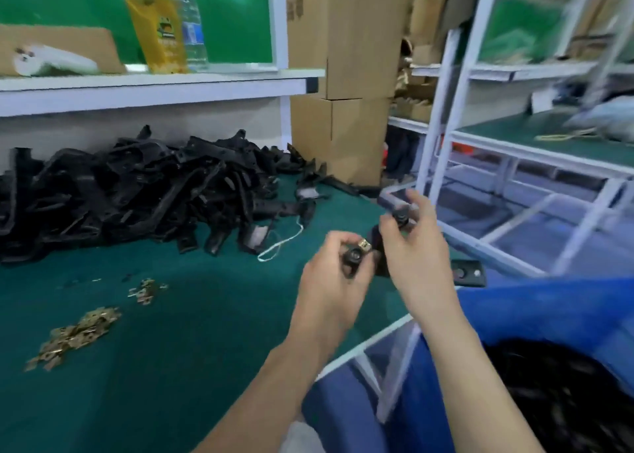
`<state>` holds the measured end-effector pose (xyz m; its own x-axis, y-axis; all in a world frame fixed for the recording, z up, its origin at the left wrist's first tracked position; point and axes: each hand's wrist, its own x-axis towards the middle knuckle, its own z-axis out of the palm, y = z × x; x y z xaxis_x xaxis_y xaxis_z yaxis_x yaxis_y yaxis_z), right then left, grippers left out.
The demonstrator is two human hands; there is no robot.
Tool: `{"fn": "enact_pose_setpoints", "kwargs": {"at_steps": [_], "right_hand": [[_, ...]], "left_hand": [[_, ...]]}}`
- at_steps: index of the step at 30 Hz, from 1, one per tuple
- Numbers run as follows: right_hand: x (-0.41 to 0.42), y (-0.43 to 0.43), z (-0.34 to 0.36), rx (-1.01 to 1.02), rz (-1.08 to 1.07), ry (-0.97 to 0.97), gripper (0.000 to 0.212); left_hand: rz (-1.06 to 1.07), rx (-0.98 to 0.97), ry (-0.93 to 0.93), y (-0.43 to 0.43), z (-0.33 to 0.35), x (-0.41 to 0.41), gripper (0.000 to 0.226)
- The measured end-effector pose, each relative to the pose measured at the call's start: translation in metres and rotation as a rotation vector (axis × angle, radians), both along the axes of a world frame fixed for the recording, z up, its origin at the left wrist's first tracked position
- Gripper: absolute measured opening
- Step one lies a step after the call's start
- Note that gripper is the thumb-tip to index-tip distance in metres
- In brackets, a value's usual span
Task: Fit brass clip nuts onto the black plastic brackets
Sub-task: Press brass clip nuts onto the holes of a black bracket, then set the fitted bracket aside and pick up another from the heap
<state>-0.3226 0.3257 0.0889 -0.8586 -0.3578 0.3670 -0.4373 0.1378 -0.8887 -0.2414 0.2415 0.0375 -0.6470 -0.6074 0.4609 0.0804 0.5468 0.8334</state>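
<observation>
Right of the bracket pile (137, 192), my left hand (338, 277) pinches a black bracket (380, 248) at its brass clip nut (364, 245); my right hand (417, 246) grips its other end, likely bracing.

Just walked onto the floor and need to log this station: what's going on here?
A person works at a green mat. Both hands hold a black plastic bracket: the left hand pinches the end where a brass clip nut sits, the right hand grips the other end. A heap of brackets lies at the back of the mat, and loose clip nuts lie near left. Blur hides whether the nut is fully seated.
</observation>
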Motion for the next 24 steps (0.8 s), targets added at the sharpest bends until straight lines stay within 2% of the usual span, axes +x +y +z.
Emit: {"fn": "enact_pose_setpoints", "kwargs": {"at_steps": [2,4,5,8,10,12,15,19,21,24], "right_hand": [[-0.028,0.033,0.005,0.066,-0.264,0.026,0.061],[-0.045,0.060,0.009,0.117,-0.473,0.047,0.063],[-0.050,0.069,0.010,0.123,-0.522,0.057,0.062],[-0.054,0.074,0.008,0.172,-0.534,0.138,0.058],[-0.046,0.059,0.003,0.183,-0.452,0.152,0.056],[-0.031,0.032,-0.003,0.183,-0.322,0.160,0.054],[0.003,-0.021,-0.016,0.176,-0.048,0.178,0.051],[0.061,-0.106,-0.038,0.216,0.289,0.245,0.052],[0.095,-0.147,-0.051,0.307,0.430,0.274,0.054],[0.140,-0.197,-0.074,0.480,0.584,0.328,0.057]], "left_hand": [[-0.248,0.020,-0.114,0.042,-0.003,-0.042,0.045],[-0.473,-0.047,-0.221,0.077,-0.003,-0.072,0.057],[-0.528,-0.097,-0.253,0.087,-0.002,-0.078,0.059],[-0.573,-0.098,-0.202,0.083,-0.004,-0.079,0.041],[-0.494,-0.125,-0.207,0.062,-0.006,-0.064,0.035],[-0.381,-0.144,-0.215,0.030,-0.016,-0.042,0.044],[-0.055,-0.263,-0.280,-0.024,-0.028,0.010,0.051],[0.387,-0.430,-0.544,-0.088,-0.038,0.099,0.066],[0.538,-0.475,-0.670,-0.111,-0.043,0.144,0.072],[0.709,-0.480,-0.759,-0.132,-0.052,0.206,0.079]]}}
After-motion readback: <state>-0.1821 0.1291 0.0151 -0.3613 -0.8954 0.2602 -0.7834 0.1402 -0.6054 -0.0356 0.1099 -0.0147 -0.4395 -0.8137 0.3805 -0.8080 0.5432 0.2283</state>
